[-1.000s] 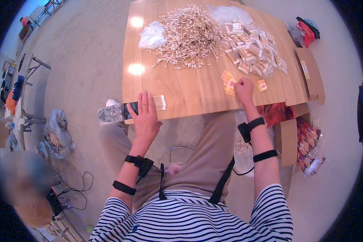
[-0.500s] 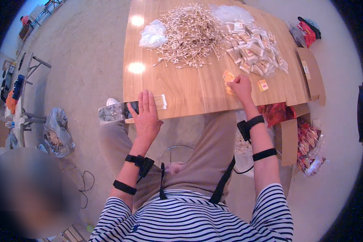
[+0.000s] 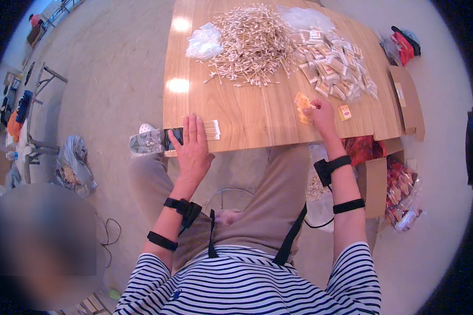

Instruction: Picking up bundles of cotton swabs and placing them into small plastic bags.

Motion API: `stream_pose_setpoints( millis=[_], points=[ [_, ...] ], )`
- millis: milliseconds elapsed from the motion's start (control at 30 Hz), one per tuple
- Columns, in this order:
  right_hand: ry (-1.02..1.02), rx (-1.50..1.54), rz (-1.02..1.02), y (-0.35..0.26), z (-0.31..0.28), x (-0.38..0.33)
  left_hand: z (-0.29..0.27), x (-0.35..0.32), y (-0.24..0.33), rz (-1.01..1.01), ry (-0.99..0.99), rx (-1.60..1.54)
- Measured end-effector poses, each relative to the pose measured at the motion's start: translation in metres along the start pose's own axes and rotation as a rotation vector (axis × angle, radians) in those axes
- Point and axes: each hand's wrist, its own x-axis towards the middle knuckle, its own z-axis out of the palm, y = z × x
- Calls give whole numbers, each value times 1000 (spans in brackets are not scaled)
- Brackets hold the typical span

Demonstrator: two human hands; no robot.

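Note:
My left hand (image 3: pixel 194 152) lies flat, fingers stretched out, over a row of cotton swabs (image 3: pixel 212 129) near the table's front edge. The white tips stick out to the right of my fingers. Beside the thumb lies a clear plastic bag (image 3: pixel 146 142) with a dark part, overhanging the table's left corner. My right hand (image 3: pixel 323 118) pinches at a few small orange cards (image 3: pixel 302 103) fanned out on the tabletop; how many its fingertips grip is hidden. Just right of that hand lies a single orange and white card (image 3: pixel 344 112).
A big heap of loose cotton swabs (image 3: pixel 255 44) covers the far middle of the wooden table (image 3: pixel 247 113). Right of it are piled filled swab packets (image 3: pixel 336 65); a crumpled clear bag (image 3: pixel 204 43) lies left. An open cardboard box (image 3: pixel 376 178) stands by the right edge.
My right hand has shifted slightly to the right by the orange cards, which look more spread. My left hand stays flat on the swabs. The whole view has shifted a little.

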Motion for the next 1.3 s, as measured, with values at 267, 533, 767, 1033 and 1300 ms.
stream_pose_setpoints(
  millis=[267, 533, 767, 1033, 1300],
  points=[
    [-165, 283, 49, -28, 4, -6, 4, 0, -3, -4, 21, -58],
    [-424, 452, 57, -102, 43, -38, -7, -3, -4, -48, 25, -122],
    [-552, 460, -85, -155, 116, -70, -24, -32, -21, -59, 58, -132],
    [-532, 229, -196, -170, 163, -87, -30, -48, -21, -57, 9, -208],
    [-456, 258, -188, -164, 166, -93, -31, -46, -18, -38, -1, -239]
  ],
)
